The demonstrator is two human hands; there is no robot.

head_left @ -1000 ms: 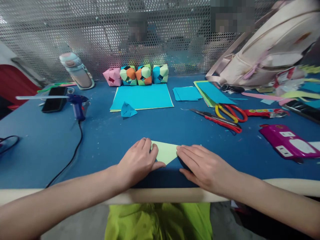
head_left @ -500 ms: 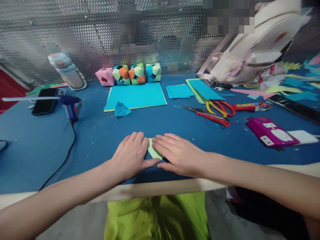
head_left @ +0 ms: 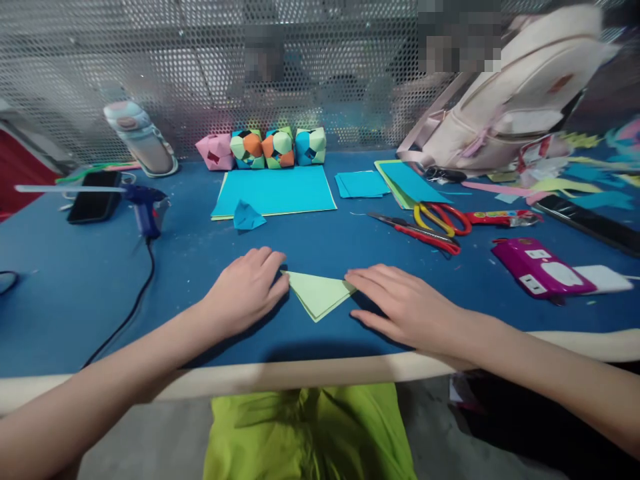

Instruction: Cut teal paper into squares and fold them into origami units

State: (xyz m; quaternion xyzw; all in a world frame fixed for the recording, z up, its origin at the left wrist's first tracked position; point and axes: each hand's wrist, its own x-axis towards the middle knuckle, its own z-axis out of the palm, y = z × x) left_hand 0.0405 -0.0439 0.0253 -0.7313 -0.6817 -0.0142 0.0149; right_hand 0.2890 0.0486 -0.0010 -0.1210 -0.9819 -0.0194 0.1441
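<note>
A pale green sheet of paper (head_left: 320,292), folded into a triangle, lies on the blue table with its point toward me. At its left corner rests my left hand (head_left: 245,292), fingers slightly bent and thumb apart from them. My right hand (head_left: 400,300) lies with outstretched fingers on the right corner, its thumb spread away below. Beyond the paper sits a small folded blue paper piece (head_left: 248,216), at the front edge of a stack of blue sheets (head_left: 280,190).
Paper cubes (head_left: 279,148) line the back. On the left are a glue gun (head_left: 146,207), a phone (head_left: 94,197) and a bottle (head_left: 143,140). To the right lie a cutter (head_left: 425,238), scissors (head_left: 443,219), a purple case (head_left: 543,267) and a backpack (head_left: 510,100).
My right hand slid left across the folded paper, then back to its right corner. My left hand drew back to the left, so the whole triangle now shows.
</note>
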